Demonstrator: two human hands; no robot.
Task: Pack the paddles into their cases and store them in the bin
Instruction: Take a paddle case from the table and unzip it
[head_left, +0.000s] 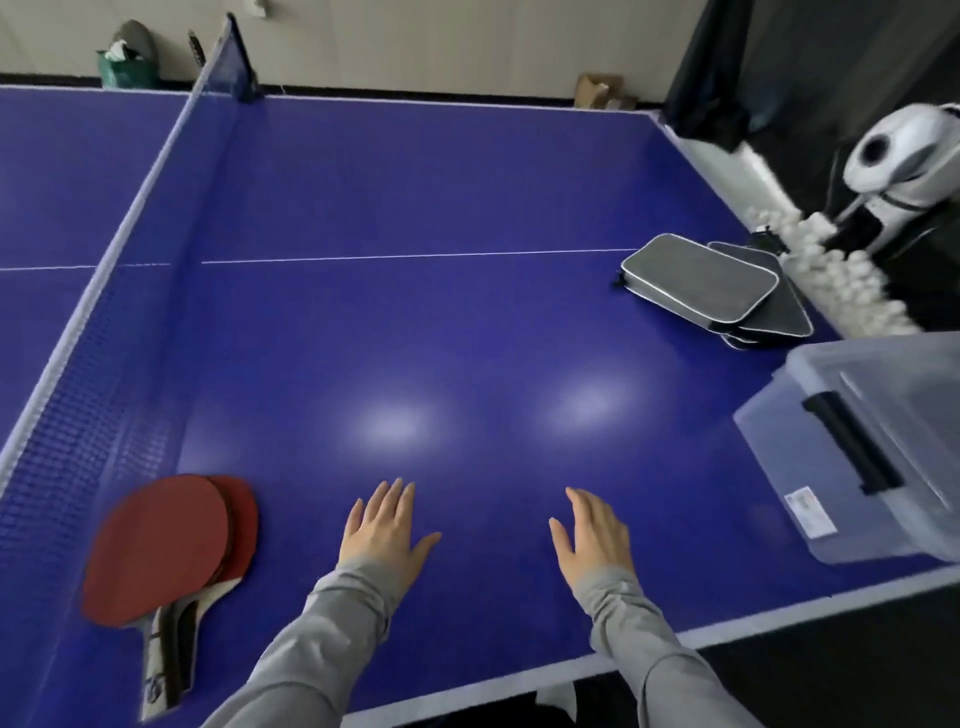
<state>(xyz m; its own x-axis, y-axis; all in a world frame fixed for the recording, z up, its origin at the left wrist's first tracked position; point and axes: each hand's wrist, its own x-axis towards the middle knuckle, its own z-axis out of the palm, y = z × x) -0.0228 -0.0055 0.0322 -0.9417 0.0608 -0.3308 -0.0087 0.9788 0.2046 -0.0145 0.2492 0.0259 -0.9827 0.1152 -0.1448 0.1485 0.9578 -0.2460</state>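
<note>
Nothing's packed yet — red rubber-faced paddles (166, 545) at eight o'clock, grey zip cases (701, 283) at two, clear plastic bin (810, 499) unfilled; my left hand (387, 525) and right hand (592, 535) lie released.

Overhead glare on table (467, 338), blurred right edge

Both arms reached forward in grey sleeves, side by side and apart; the left hand (384, 525) lay palm down, fingers straight and close together, thumb spread out to the right; the right hand (592, 535) was likewise flat and relaxed, fingers extended forward, thumb on its left side; neither hand held anything; the sleeves covered both wrists.
</note>
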